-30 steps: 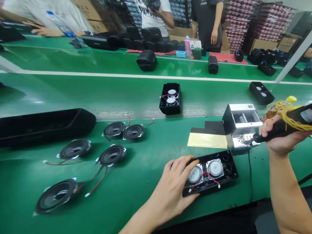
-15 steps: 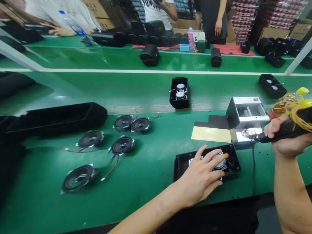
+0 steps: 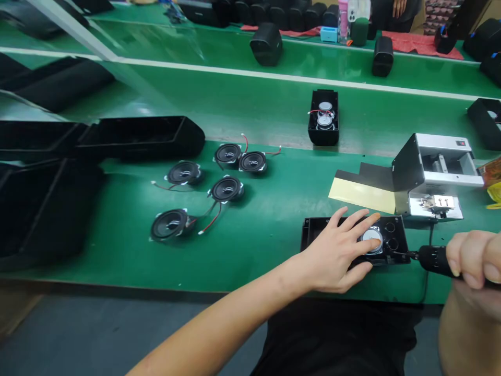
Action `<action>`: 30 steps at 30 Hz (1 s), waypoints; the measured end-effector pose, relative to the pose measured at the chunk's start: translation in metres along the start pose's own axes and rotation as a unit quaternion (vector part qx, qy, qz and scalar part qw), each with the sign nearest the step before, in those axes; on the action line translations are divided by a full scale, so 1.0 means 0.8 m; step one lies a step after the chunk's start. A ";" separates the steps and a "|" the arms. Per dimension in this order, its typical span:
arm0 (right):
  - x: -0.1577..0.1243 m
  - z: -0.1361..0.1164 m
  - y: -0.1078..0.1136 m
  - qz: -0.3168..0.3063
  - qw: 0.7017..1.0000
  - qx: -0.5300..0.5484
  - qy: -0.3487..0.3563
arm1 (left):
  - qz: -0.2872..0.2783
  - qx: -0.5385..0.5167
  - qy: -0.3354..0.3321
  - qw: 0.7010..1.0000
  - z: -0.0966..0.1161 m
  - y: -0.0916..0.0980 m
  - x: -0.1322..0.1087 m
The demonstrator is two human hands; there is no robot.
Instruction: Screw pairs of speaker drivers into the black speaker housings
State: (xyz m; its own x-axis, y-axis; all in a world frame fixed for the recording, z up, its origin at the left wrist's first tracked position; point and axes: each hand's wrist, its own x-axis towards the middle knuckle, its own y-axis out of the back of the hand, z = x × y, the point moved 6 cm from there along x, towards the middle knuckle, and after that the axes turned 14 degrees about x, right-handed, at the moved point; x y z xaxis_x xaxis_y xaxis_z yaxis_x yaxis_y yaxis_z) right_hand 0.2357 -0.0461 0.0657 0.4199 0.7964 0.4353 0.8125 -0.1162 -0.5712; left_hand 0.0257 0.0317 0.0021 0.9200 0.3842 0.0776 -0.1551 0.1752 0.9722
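Note:
My left hand (image 3: 342,250) lies with spread fingers over a black speaker housing (image 3: 313,227) at the front of the green bench. Beside its fingertips a round silver-backed speaker driver (image 3: 371,241) sits inside the housing. My right hand (image 3: 475,261) is wrapped round a black electric screwdriver (image 3: 434,259), held nearly level. Its bit points left and reaches the housing's right end; whether it touches a screw I cannot tell. Left of the housing lie several loose speaker drivers (image 3: 226,189) with red and black leads.
A silver-and-black screw feeder machine (image 3: 434,172) stands behind the housing, with a yellow sheet (image 3: 362,196) beside it. Another housing (image 3: 324,137) with two drivers is farther back. Large black cabinets (image 3: 141,138) fill the left. A person's hand (image 3: 399,7) shows at the far side.
My right hand has brought the screwdriver from the screw feeder down to the right end of the housing. My left hand stays on the housing. The view has tilted downward and shifted left.

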 end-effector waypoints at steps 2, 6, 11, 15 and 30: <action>0.001 0.017 -0.022 -0.066 0.998 -0.008 0.014 | -0.003 0.003 -0.005 1.000 0.001 -0.002 0.001; 0.001 0.045 -0.024 -0.091 0.996 -0.011 0.023 | -0.001 0.029 -0.006 1.000 0.002 -0.002 0.004; -0.004 0.056 -0.008 -0.065 0.997 -0.025 0.035 | 0.001 0.041 -0.001 0.999 0.003 -0.003 0.006; -0.002 0.055 -0.008 -0.066 0.996 -0.043 0.043 | 0.008 0.045 0.000 0.999 0.003 -0.002 0.006; -0.007 0.070 0.013 -0.059 0.997 -0.045 0.035 | 0.006 0.052 -0.003 0.999 0.005 -0.001 0.007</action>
State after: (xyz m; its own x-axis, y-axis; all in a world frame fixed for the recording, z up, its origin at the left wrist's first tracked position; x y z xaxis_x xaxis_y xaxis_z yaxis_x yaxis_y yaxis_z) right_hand 0.2190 -0.0187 0.0186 0.3427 0.7653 0.5448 0.8899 -0.0786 -0.4494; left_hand 0.0322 0.0303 0.0027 0.9204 0.3804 0.0908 -0.1285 0.0749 0.9889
